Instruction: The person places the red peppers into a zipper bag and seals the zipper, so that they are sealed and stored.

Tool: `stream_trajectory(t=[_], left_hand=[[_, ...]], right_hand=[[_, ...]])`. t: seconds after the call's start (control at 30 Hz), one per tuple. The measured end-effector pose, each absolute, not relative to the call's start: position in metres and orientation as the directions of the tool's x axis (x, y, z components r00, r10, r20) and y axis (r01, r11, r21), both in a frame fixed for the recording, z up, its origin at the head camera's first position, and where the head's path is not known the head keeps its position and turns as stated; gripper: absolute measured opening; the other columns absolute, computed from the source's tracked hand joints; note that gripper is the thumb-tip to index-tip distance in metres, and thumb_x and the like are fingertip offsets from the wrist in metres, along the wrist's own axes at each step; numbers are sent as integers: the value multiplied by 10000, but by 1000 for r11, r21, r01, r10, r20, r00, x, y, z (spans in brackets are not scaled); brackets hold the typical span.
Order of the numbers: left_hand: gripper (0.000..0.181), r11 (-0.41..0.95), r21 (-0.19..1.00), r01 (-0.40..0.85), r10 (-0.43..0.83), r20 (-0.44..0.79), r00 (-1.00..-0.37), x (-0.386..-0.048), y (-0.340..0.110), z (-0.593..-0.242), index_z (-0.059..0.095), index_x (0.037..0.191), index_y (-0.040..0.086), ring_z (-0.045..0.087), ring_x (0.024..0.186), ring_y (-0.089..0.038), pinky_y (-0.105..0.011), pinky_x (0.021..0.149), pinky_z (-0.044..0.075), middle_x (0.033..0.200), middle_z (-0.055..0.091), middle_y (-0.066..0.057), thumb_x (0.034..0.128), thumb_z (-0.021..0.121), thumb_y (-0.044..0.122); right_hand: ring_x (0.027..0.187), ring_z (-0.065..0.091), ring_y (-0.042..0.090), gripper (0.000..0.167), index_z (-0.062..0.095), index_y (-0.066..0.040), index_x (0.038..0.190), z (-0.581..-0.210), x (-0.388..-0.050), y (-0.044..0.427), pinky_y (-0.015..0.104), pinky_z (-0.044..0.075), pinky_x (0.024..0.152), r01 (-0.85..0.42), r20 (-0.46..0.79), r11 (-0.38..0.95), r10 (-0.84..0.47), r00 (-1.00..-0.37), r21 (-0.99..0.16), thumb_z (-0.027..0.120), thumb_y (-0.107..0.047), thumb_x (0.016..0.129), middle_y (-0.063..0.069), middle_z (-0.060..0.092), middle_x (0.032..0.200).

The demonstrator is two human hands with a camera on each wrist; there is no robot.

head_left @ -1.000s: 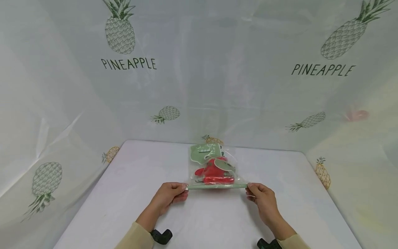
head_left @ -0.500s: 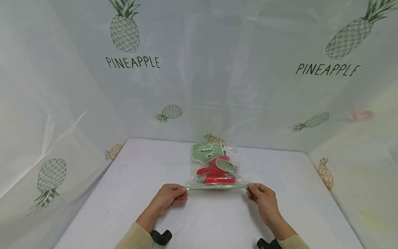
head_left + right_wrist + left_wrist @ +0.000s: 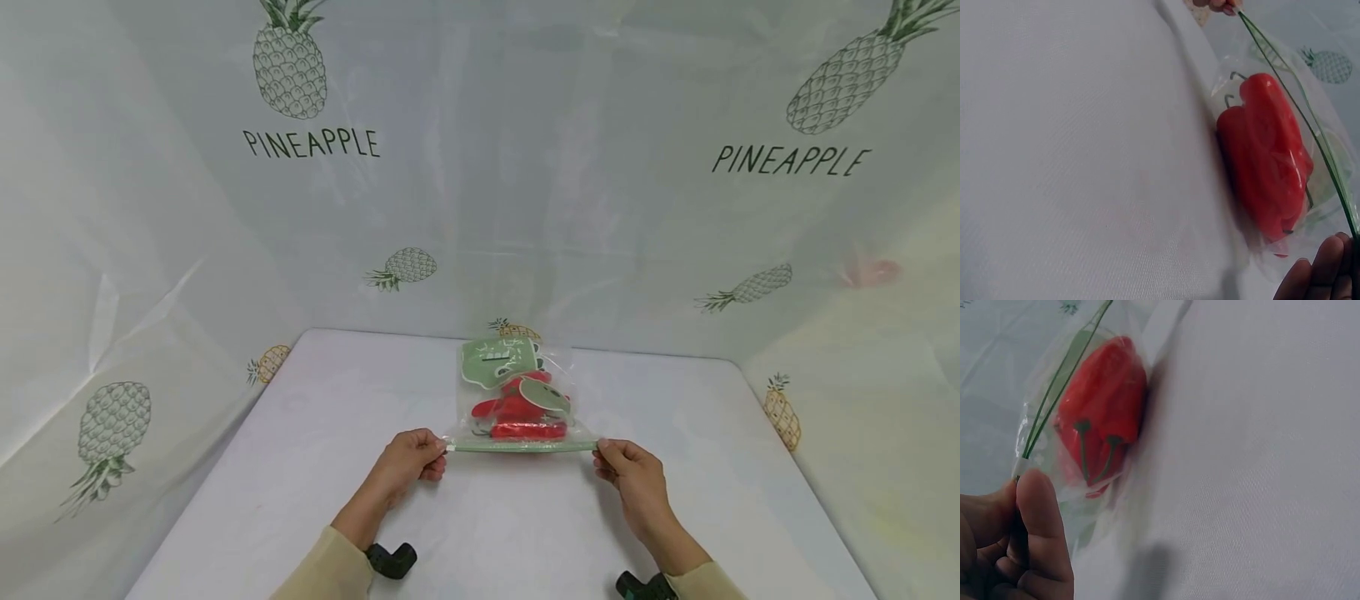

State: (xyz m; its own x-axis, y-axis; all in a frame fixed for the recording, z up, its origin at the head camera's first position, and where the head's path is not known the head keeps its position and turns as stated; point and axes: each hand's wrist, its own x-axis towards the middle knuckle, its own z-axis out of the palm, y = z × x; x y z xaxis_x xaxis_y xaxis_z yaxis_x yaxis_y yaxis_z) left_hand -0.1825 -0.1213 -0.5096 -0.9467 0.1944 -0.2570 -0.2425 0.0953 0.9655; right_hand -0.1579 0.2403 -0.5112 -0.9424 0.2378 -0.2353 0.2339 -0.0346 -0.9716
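A clear zip bag (image 3: 467,417) with a green zip strip (image 3: 525,447) lies on the table, its strip toward me. Inside are several red peppers (image 3: 1266,150) with thin green stems. My left hand (image 3: 408,460) pinches the strip's left end, by a small white slider (image 3: 1020,467). At the other end, my right hand (image 3: 636,483) holds the strip's corner between thumb and fingers. The strip is stretched between both hands. Two green lines stand apart along its middle in both wrist views, leaving a narrow gap. Green printed shapes (image 3: 495,360) partly cover the peppers in the head view.
A white-covered table (image 3: 337,383) spreads under the bag. Behind it and at both sides hangs a pale curtain (image 3: 510,167) printed with pineapples. Each wrist wears a black camera mount (image 3: 393,561). A blurred red patch (image 3: 870,272) shows at the right.
My left hand has shifted slightly left and up along with the strip's end. The head view has drifted a little. My right hand has stayed nearly in place.
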Motion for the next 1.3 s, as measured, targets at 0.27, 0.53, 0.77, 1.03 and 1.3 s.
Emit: stream_trajectory(t=[0.27, 0.53, 0.77, 1.03, 1.3], left_hand=[[213, 151, 964, -221, 149, -243, -959, -181, -119, -508, 626, 999, -107, 618, 674, -127, -255, 635, 609, 781, 623, -54, 1072, 593, 90], [272, 124, 950, -286, 217, -308, -926, -181, -122, -513, 629, 1062, -117, 694, 684, -120, -280, 673, 659, 862, 685, -84, 1094, 572, 147], [327, 107, 954, -280, 248, -298, -922, -181, -125, -515, 663, 1101, -139, 710, 723, -114, -280, 711, 665, 910, 728, -99, 1077, 626, 185], [322, 116, 962, -249, 244, -271, -931, -181, -124, -511, 649, 1064, -167, 703, 699, -106, -272, 682, 662, 844, 712, -78, 1086, 601, 150], [327, 96, 965, -245, 223, -261, -939, -180, -122, -508, 654, 1064, -162, 704, 697, -112, -273, 682, 662, 834, 712, -77, 1079, 615, 162]], right_hand=[[813, 711, 102, 293, 647, 137, 1177, -507, -157, 237, 264, 653, 785, 242, -240, -20, 235, -942, -970, 630, -135, 1071, 65, 751, 939], [856, 786, 166, 374, 603, 142, 1268, -506, -157, 243, 334, 670, 828, 329, -342, -111, 135, -930, -938, 623, -182, 1081, 119, 789, 988], [856, 795, 190, 405, 633, 137, 1204, -508, -156, 250, 350, 672, 828, 380, -387, -110, 51, -921, -918, 636, -247, 1076, 159, 791, 1009], [869, 799, 194, 415, 637, 118, 1203, -510, -157, 251, 364, 669, 845, 376, -385, -155, 29, -922, -913, 643, -276, 1073, 150, 795, 1012], [953, 796, 218, 347, 644, 10, 1244, -513, -155, 232, 387, 646, 931, 384, -383, -295, -62, -922, -875, 630, -295, 1079, 144, 790, 1061]])
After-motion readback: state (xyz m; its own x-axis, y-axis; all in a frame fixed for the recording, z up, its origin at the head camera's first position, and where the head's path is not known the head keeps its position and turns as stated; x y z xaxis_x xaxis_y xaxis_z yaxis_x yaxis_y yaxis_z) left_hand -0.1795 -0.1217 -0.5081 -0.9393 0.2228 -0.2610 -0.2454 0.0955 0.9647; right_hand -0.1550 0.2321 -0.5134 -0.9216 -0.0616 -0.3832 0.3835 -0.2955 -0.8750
